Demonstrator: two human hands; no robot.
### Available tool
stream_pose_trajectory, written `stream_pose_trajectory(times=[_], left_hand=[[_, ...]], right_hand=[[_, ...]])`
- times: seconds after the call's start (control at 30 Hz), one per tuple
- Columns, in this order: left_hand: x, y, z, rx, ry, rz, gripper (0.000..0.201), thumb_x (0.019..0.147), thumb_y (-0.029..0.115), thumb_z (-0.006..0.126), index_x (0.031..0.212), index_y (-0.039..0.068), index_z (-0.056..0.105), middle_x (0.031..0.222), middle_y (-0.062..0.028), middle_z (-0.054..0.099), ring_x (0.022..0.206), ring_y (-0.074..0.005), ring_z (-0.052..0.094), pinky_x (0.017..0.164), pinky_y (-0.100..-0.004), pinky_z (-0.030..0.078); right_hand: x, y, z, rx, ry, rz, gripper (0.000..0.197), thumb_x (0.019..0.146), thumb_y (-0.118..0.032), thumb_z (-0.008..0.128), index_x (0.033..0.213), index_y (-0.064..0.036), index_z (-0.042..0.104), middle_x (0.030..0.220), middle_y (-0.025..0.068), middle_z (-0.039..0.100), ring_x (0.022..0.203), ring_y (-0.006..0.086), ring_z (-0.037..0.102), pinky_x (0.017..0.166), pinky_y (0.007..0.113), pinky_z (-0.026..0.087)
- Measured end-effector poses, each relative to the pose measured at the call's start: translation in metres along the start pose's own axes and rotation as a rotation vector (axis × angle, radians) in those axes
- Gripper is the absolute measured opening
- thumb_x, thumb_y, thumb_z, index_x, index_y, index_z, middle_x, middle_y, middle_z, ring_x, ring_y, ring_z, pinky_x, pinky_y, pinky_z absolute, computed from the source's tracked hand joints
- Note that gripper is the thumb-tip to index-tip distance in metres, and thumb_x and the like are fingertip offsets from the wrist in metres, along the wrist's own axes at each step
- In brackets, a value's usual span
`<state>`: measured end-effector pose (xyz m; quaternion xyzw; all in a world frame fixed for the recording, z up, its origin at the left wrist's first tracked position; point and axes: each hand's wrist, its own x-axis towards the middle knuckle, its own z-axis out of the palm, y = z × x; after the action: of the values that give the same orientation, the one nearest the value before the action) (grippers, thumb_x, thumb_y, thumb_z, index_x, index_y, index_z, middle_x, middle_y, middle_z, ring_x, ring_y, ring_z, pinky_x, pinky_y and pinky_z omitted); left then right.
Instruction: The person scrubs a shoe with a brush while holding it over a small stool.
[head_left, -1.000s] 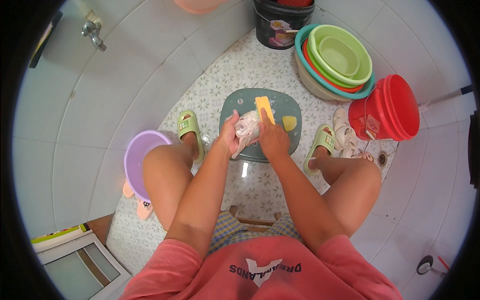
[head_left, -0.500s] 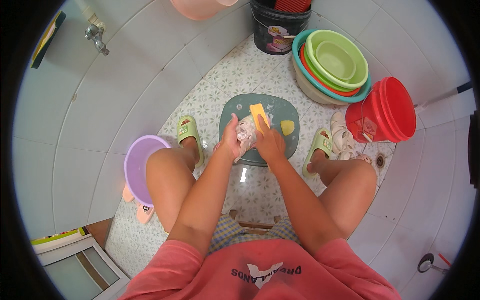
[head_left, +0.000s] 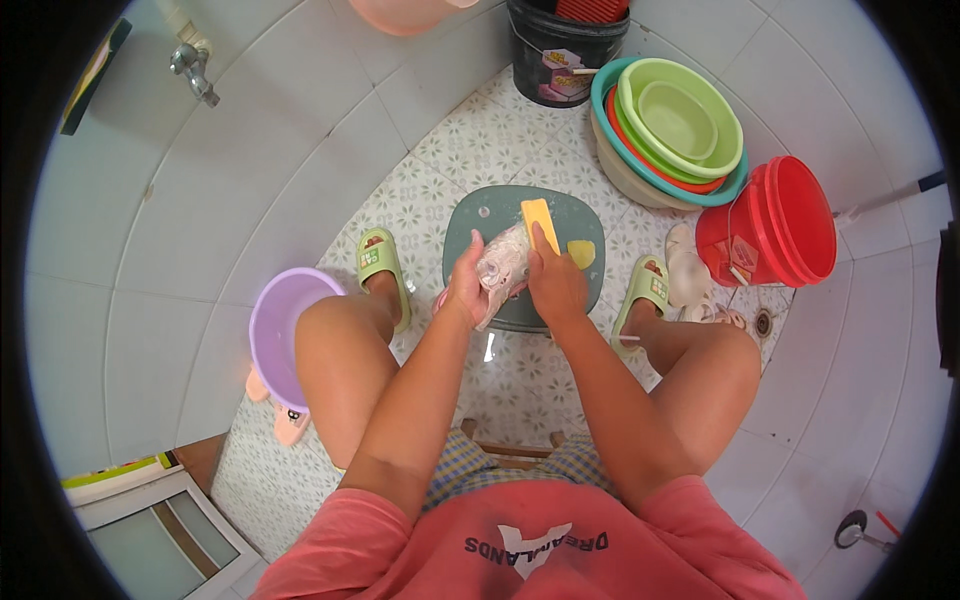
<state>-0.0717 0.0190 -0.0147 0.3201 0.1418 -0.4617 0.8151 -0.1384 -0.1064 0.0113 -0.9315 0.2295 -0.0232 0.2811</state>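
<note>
At frame centre, the left hand curled around a pale pink fish over the grey-green cutting board; the right hand gripped a yellow-bladed knife against it.

Head fisheye, looking steeply down, close

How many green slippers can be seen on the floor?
2. One green slipper is left of the cutting board; the other is right of it. Both are on the person's feet.

Knees flank cutting board; stacked basins, red bucket probably crowd right.
</note>
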Motion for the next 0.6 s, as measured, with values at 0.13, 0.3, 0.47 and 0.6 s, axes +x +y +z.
stream_pose_trajectory(times=[0.13, 0.3, 0.47, 0.6], left_hand=[[-0.001, 0.001, -0.004, -0.190, -0.001, -0.002, 0.075, 0.086, 0.063, 0.035, 0.131, 0.003, 0.039, 0.130, -0.0156, 0.046, 0.118, -0.0313, 0.046, 0.093, -0.0462, 0.041], [0.005, 0.001, -0.013, -0.164, -0.059, -0.052, 0.075, 0.086, 0.064, 0.033, 0.130, 0.004, 0.041, 0.128, -0.0148, 0.049, 0.114, -0.0326, 0.049, 0.094, -0.0483, 0.040], [0.007, 0.002, -0.013, -0.257, -0.051, -0.065, 0.076, 0.086, 0.064, 0.033, 0.132, 0.004, 0.039, 0.130, -0.0155, 0.046, 0.117, -0.0322, 0.046, 0.097, -0.0468, 0.037], [0.010, -0.001, -0.019, -0.304, -0.111, -0.034, 0.077, 0.085, 0.064, 0.036, 0.134, 0.004, 0.036, 0.134, -0.0158, 0.042, 0.120, -0.0317, 0.044, 0.099, -0.0442, 0.036]], right_hand=[[-0.042, -0.002, 0.002, 0.062, -0.134, -0.101, 0.050, 0.090, -0.028, 0.045, 0.138, -0.0274, 0.032, 0.081, 0.0217, 0.057, 0.069, 0.0384, 0.059, 0.064, 0.046, 0.048], [-0.028, -0.010, 0.005, -0.019, -0.072, -0.006, 0.049, 0.091, -0.026, 0.043, 0.139, -0.0237, 0.031, 0.078, 0.0237, 0.057, 0.068, 0.0375, 0.058, 0.062, 0.046, 0.046], [-0.031, -0.009, 0.008, 0.072, -0.142, -0.022, 0.050, 0.091, -0.027, 0.043, 0.139, -0.0234, 0.030, 0.077, 0.0226, 0.058, 0.065, 0.0389, 0.059, 0.059, 0.048, 0.046], [-0.050, -0.016, 0.008, -0.001, -0.167, -0.040, 0.051, 0.091, -0.031, 0.044, 0.139, -0.0248, 0.030, 0.078, 0.0209, 0.059, 0.065, 0.0373, 0.060, 0.061, 0.047, 0.049]])
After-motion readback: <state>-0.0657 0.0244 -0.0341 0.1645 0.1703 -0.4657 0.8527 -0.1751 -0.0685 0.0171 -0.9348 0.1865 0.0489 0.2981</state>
